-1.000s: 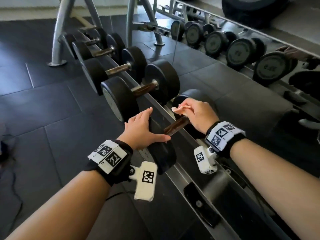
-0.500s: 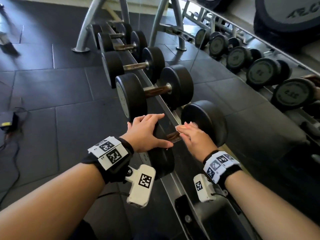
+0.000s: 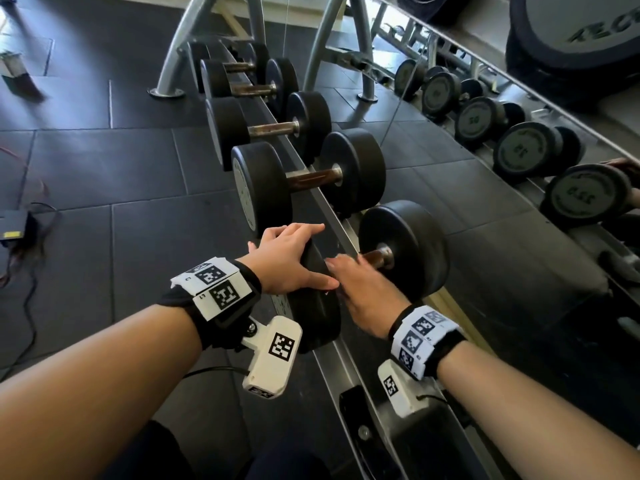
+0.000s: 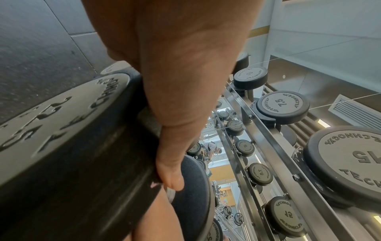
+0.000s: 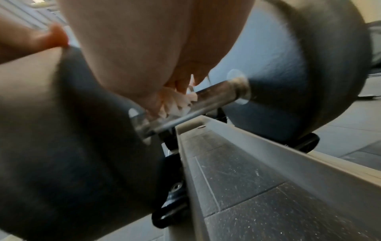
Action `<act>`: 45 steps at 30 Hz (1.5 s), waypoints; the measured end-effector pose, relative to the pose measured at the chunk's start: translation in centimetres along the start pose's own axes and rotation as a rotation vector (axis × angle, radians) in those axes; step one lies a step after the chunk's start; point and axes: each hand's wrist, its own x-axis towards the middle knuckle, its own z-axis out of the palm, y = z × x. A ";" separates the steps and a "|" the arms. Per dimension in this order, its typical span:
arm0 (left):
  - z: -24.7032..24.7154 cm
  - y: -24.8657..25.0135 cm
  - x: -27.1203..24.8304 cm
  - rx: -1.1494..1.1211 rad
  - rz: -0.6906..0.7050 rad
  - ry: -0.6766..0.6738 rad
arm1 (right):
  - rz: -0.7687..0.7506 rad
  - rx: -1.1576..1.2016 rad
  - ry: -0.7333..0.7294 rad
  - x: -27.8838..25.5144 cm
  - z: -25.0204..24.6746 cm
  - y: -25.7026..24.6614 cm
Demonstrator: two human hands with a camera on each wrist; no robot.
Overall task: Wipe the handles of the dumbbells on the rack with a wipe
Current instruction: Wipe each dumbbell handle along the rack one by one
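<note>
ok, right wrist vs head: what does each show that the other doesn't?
Right wrist only: the white wipe bunched under the fingers against the handle, and the rail from below.

Head only: the left hand resting on the near weight, both wristbands, the other dumbbells along the rack and the mirror.

Both: the right hand on the nearest dumbbell's handle, and its far weight.

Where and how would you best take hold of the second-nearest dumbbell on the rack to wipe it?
Probably by the bare handle of the second-nearest dumbbell, fingers coming down from above. It lies level across the rack rail, open on top between two wide black heads, with the rail close beneath.
</note>
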 end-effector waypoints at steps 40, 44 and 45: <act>-0.2 -0.2 0.0 0.019 0.028 -0.028 | 0.130 0.070 -0.042 -1.1 -1.4 1.6; -0.2 -0.1 0.0 -0.007 0.016 -0.033 | 0.225 0.046 -0.002 0.2 -1.8 2.6; -0.2 -0.1 0.0 -0.014 0.011 -0.034 | 0.195 0.069 0.004 0.5 -1.3 2.0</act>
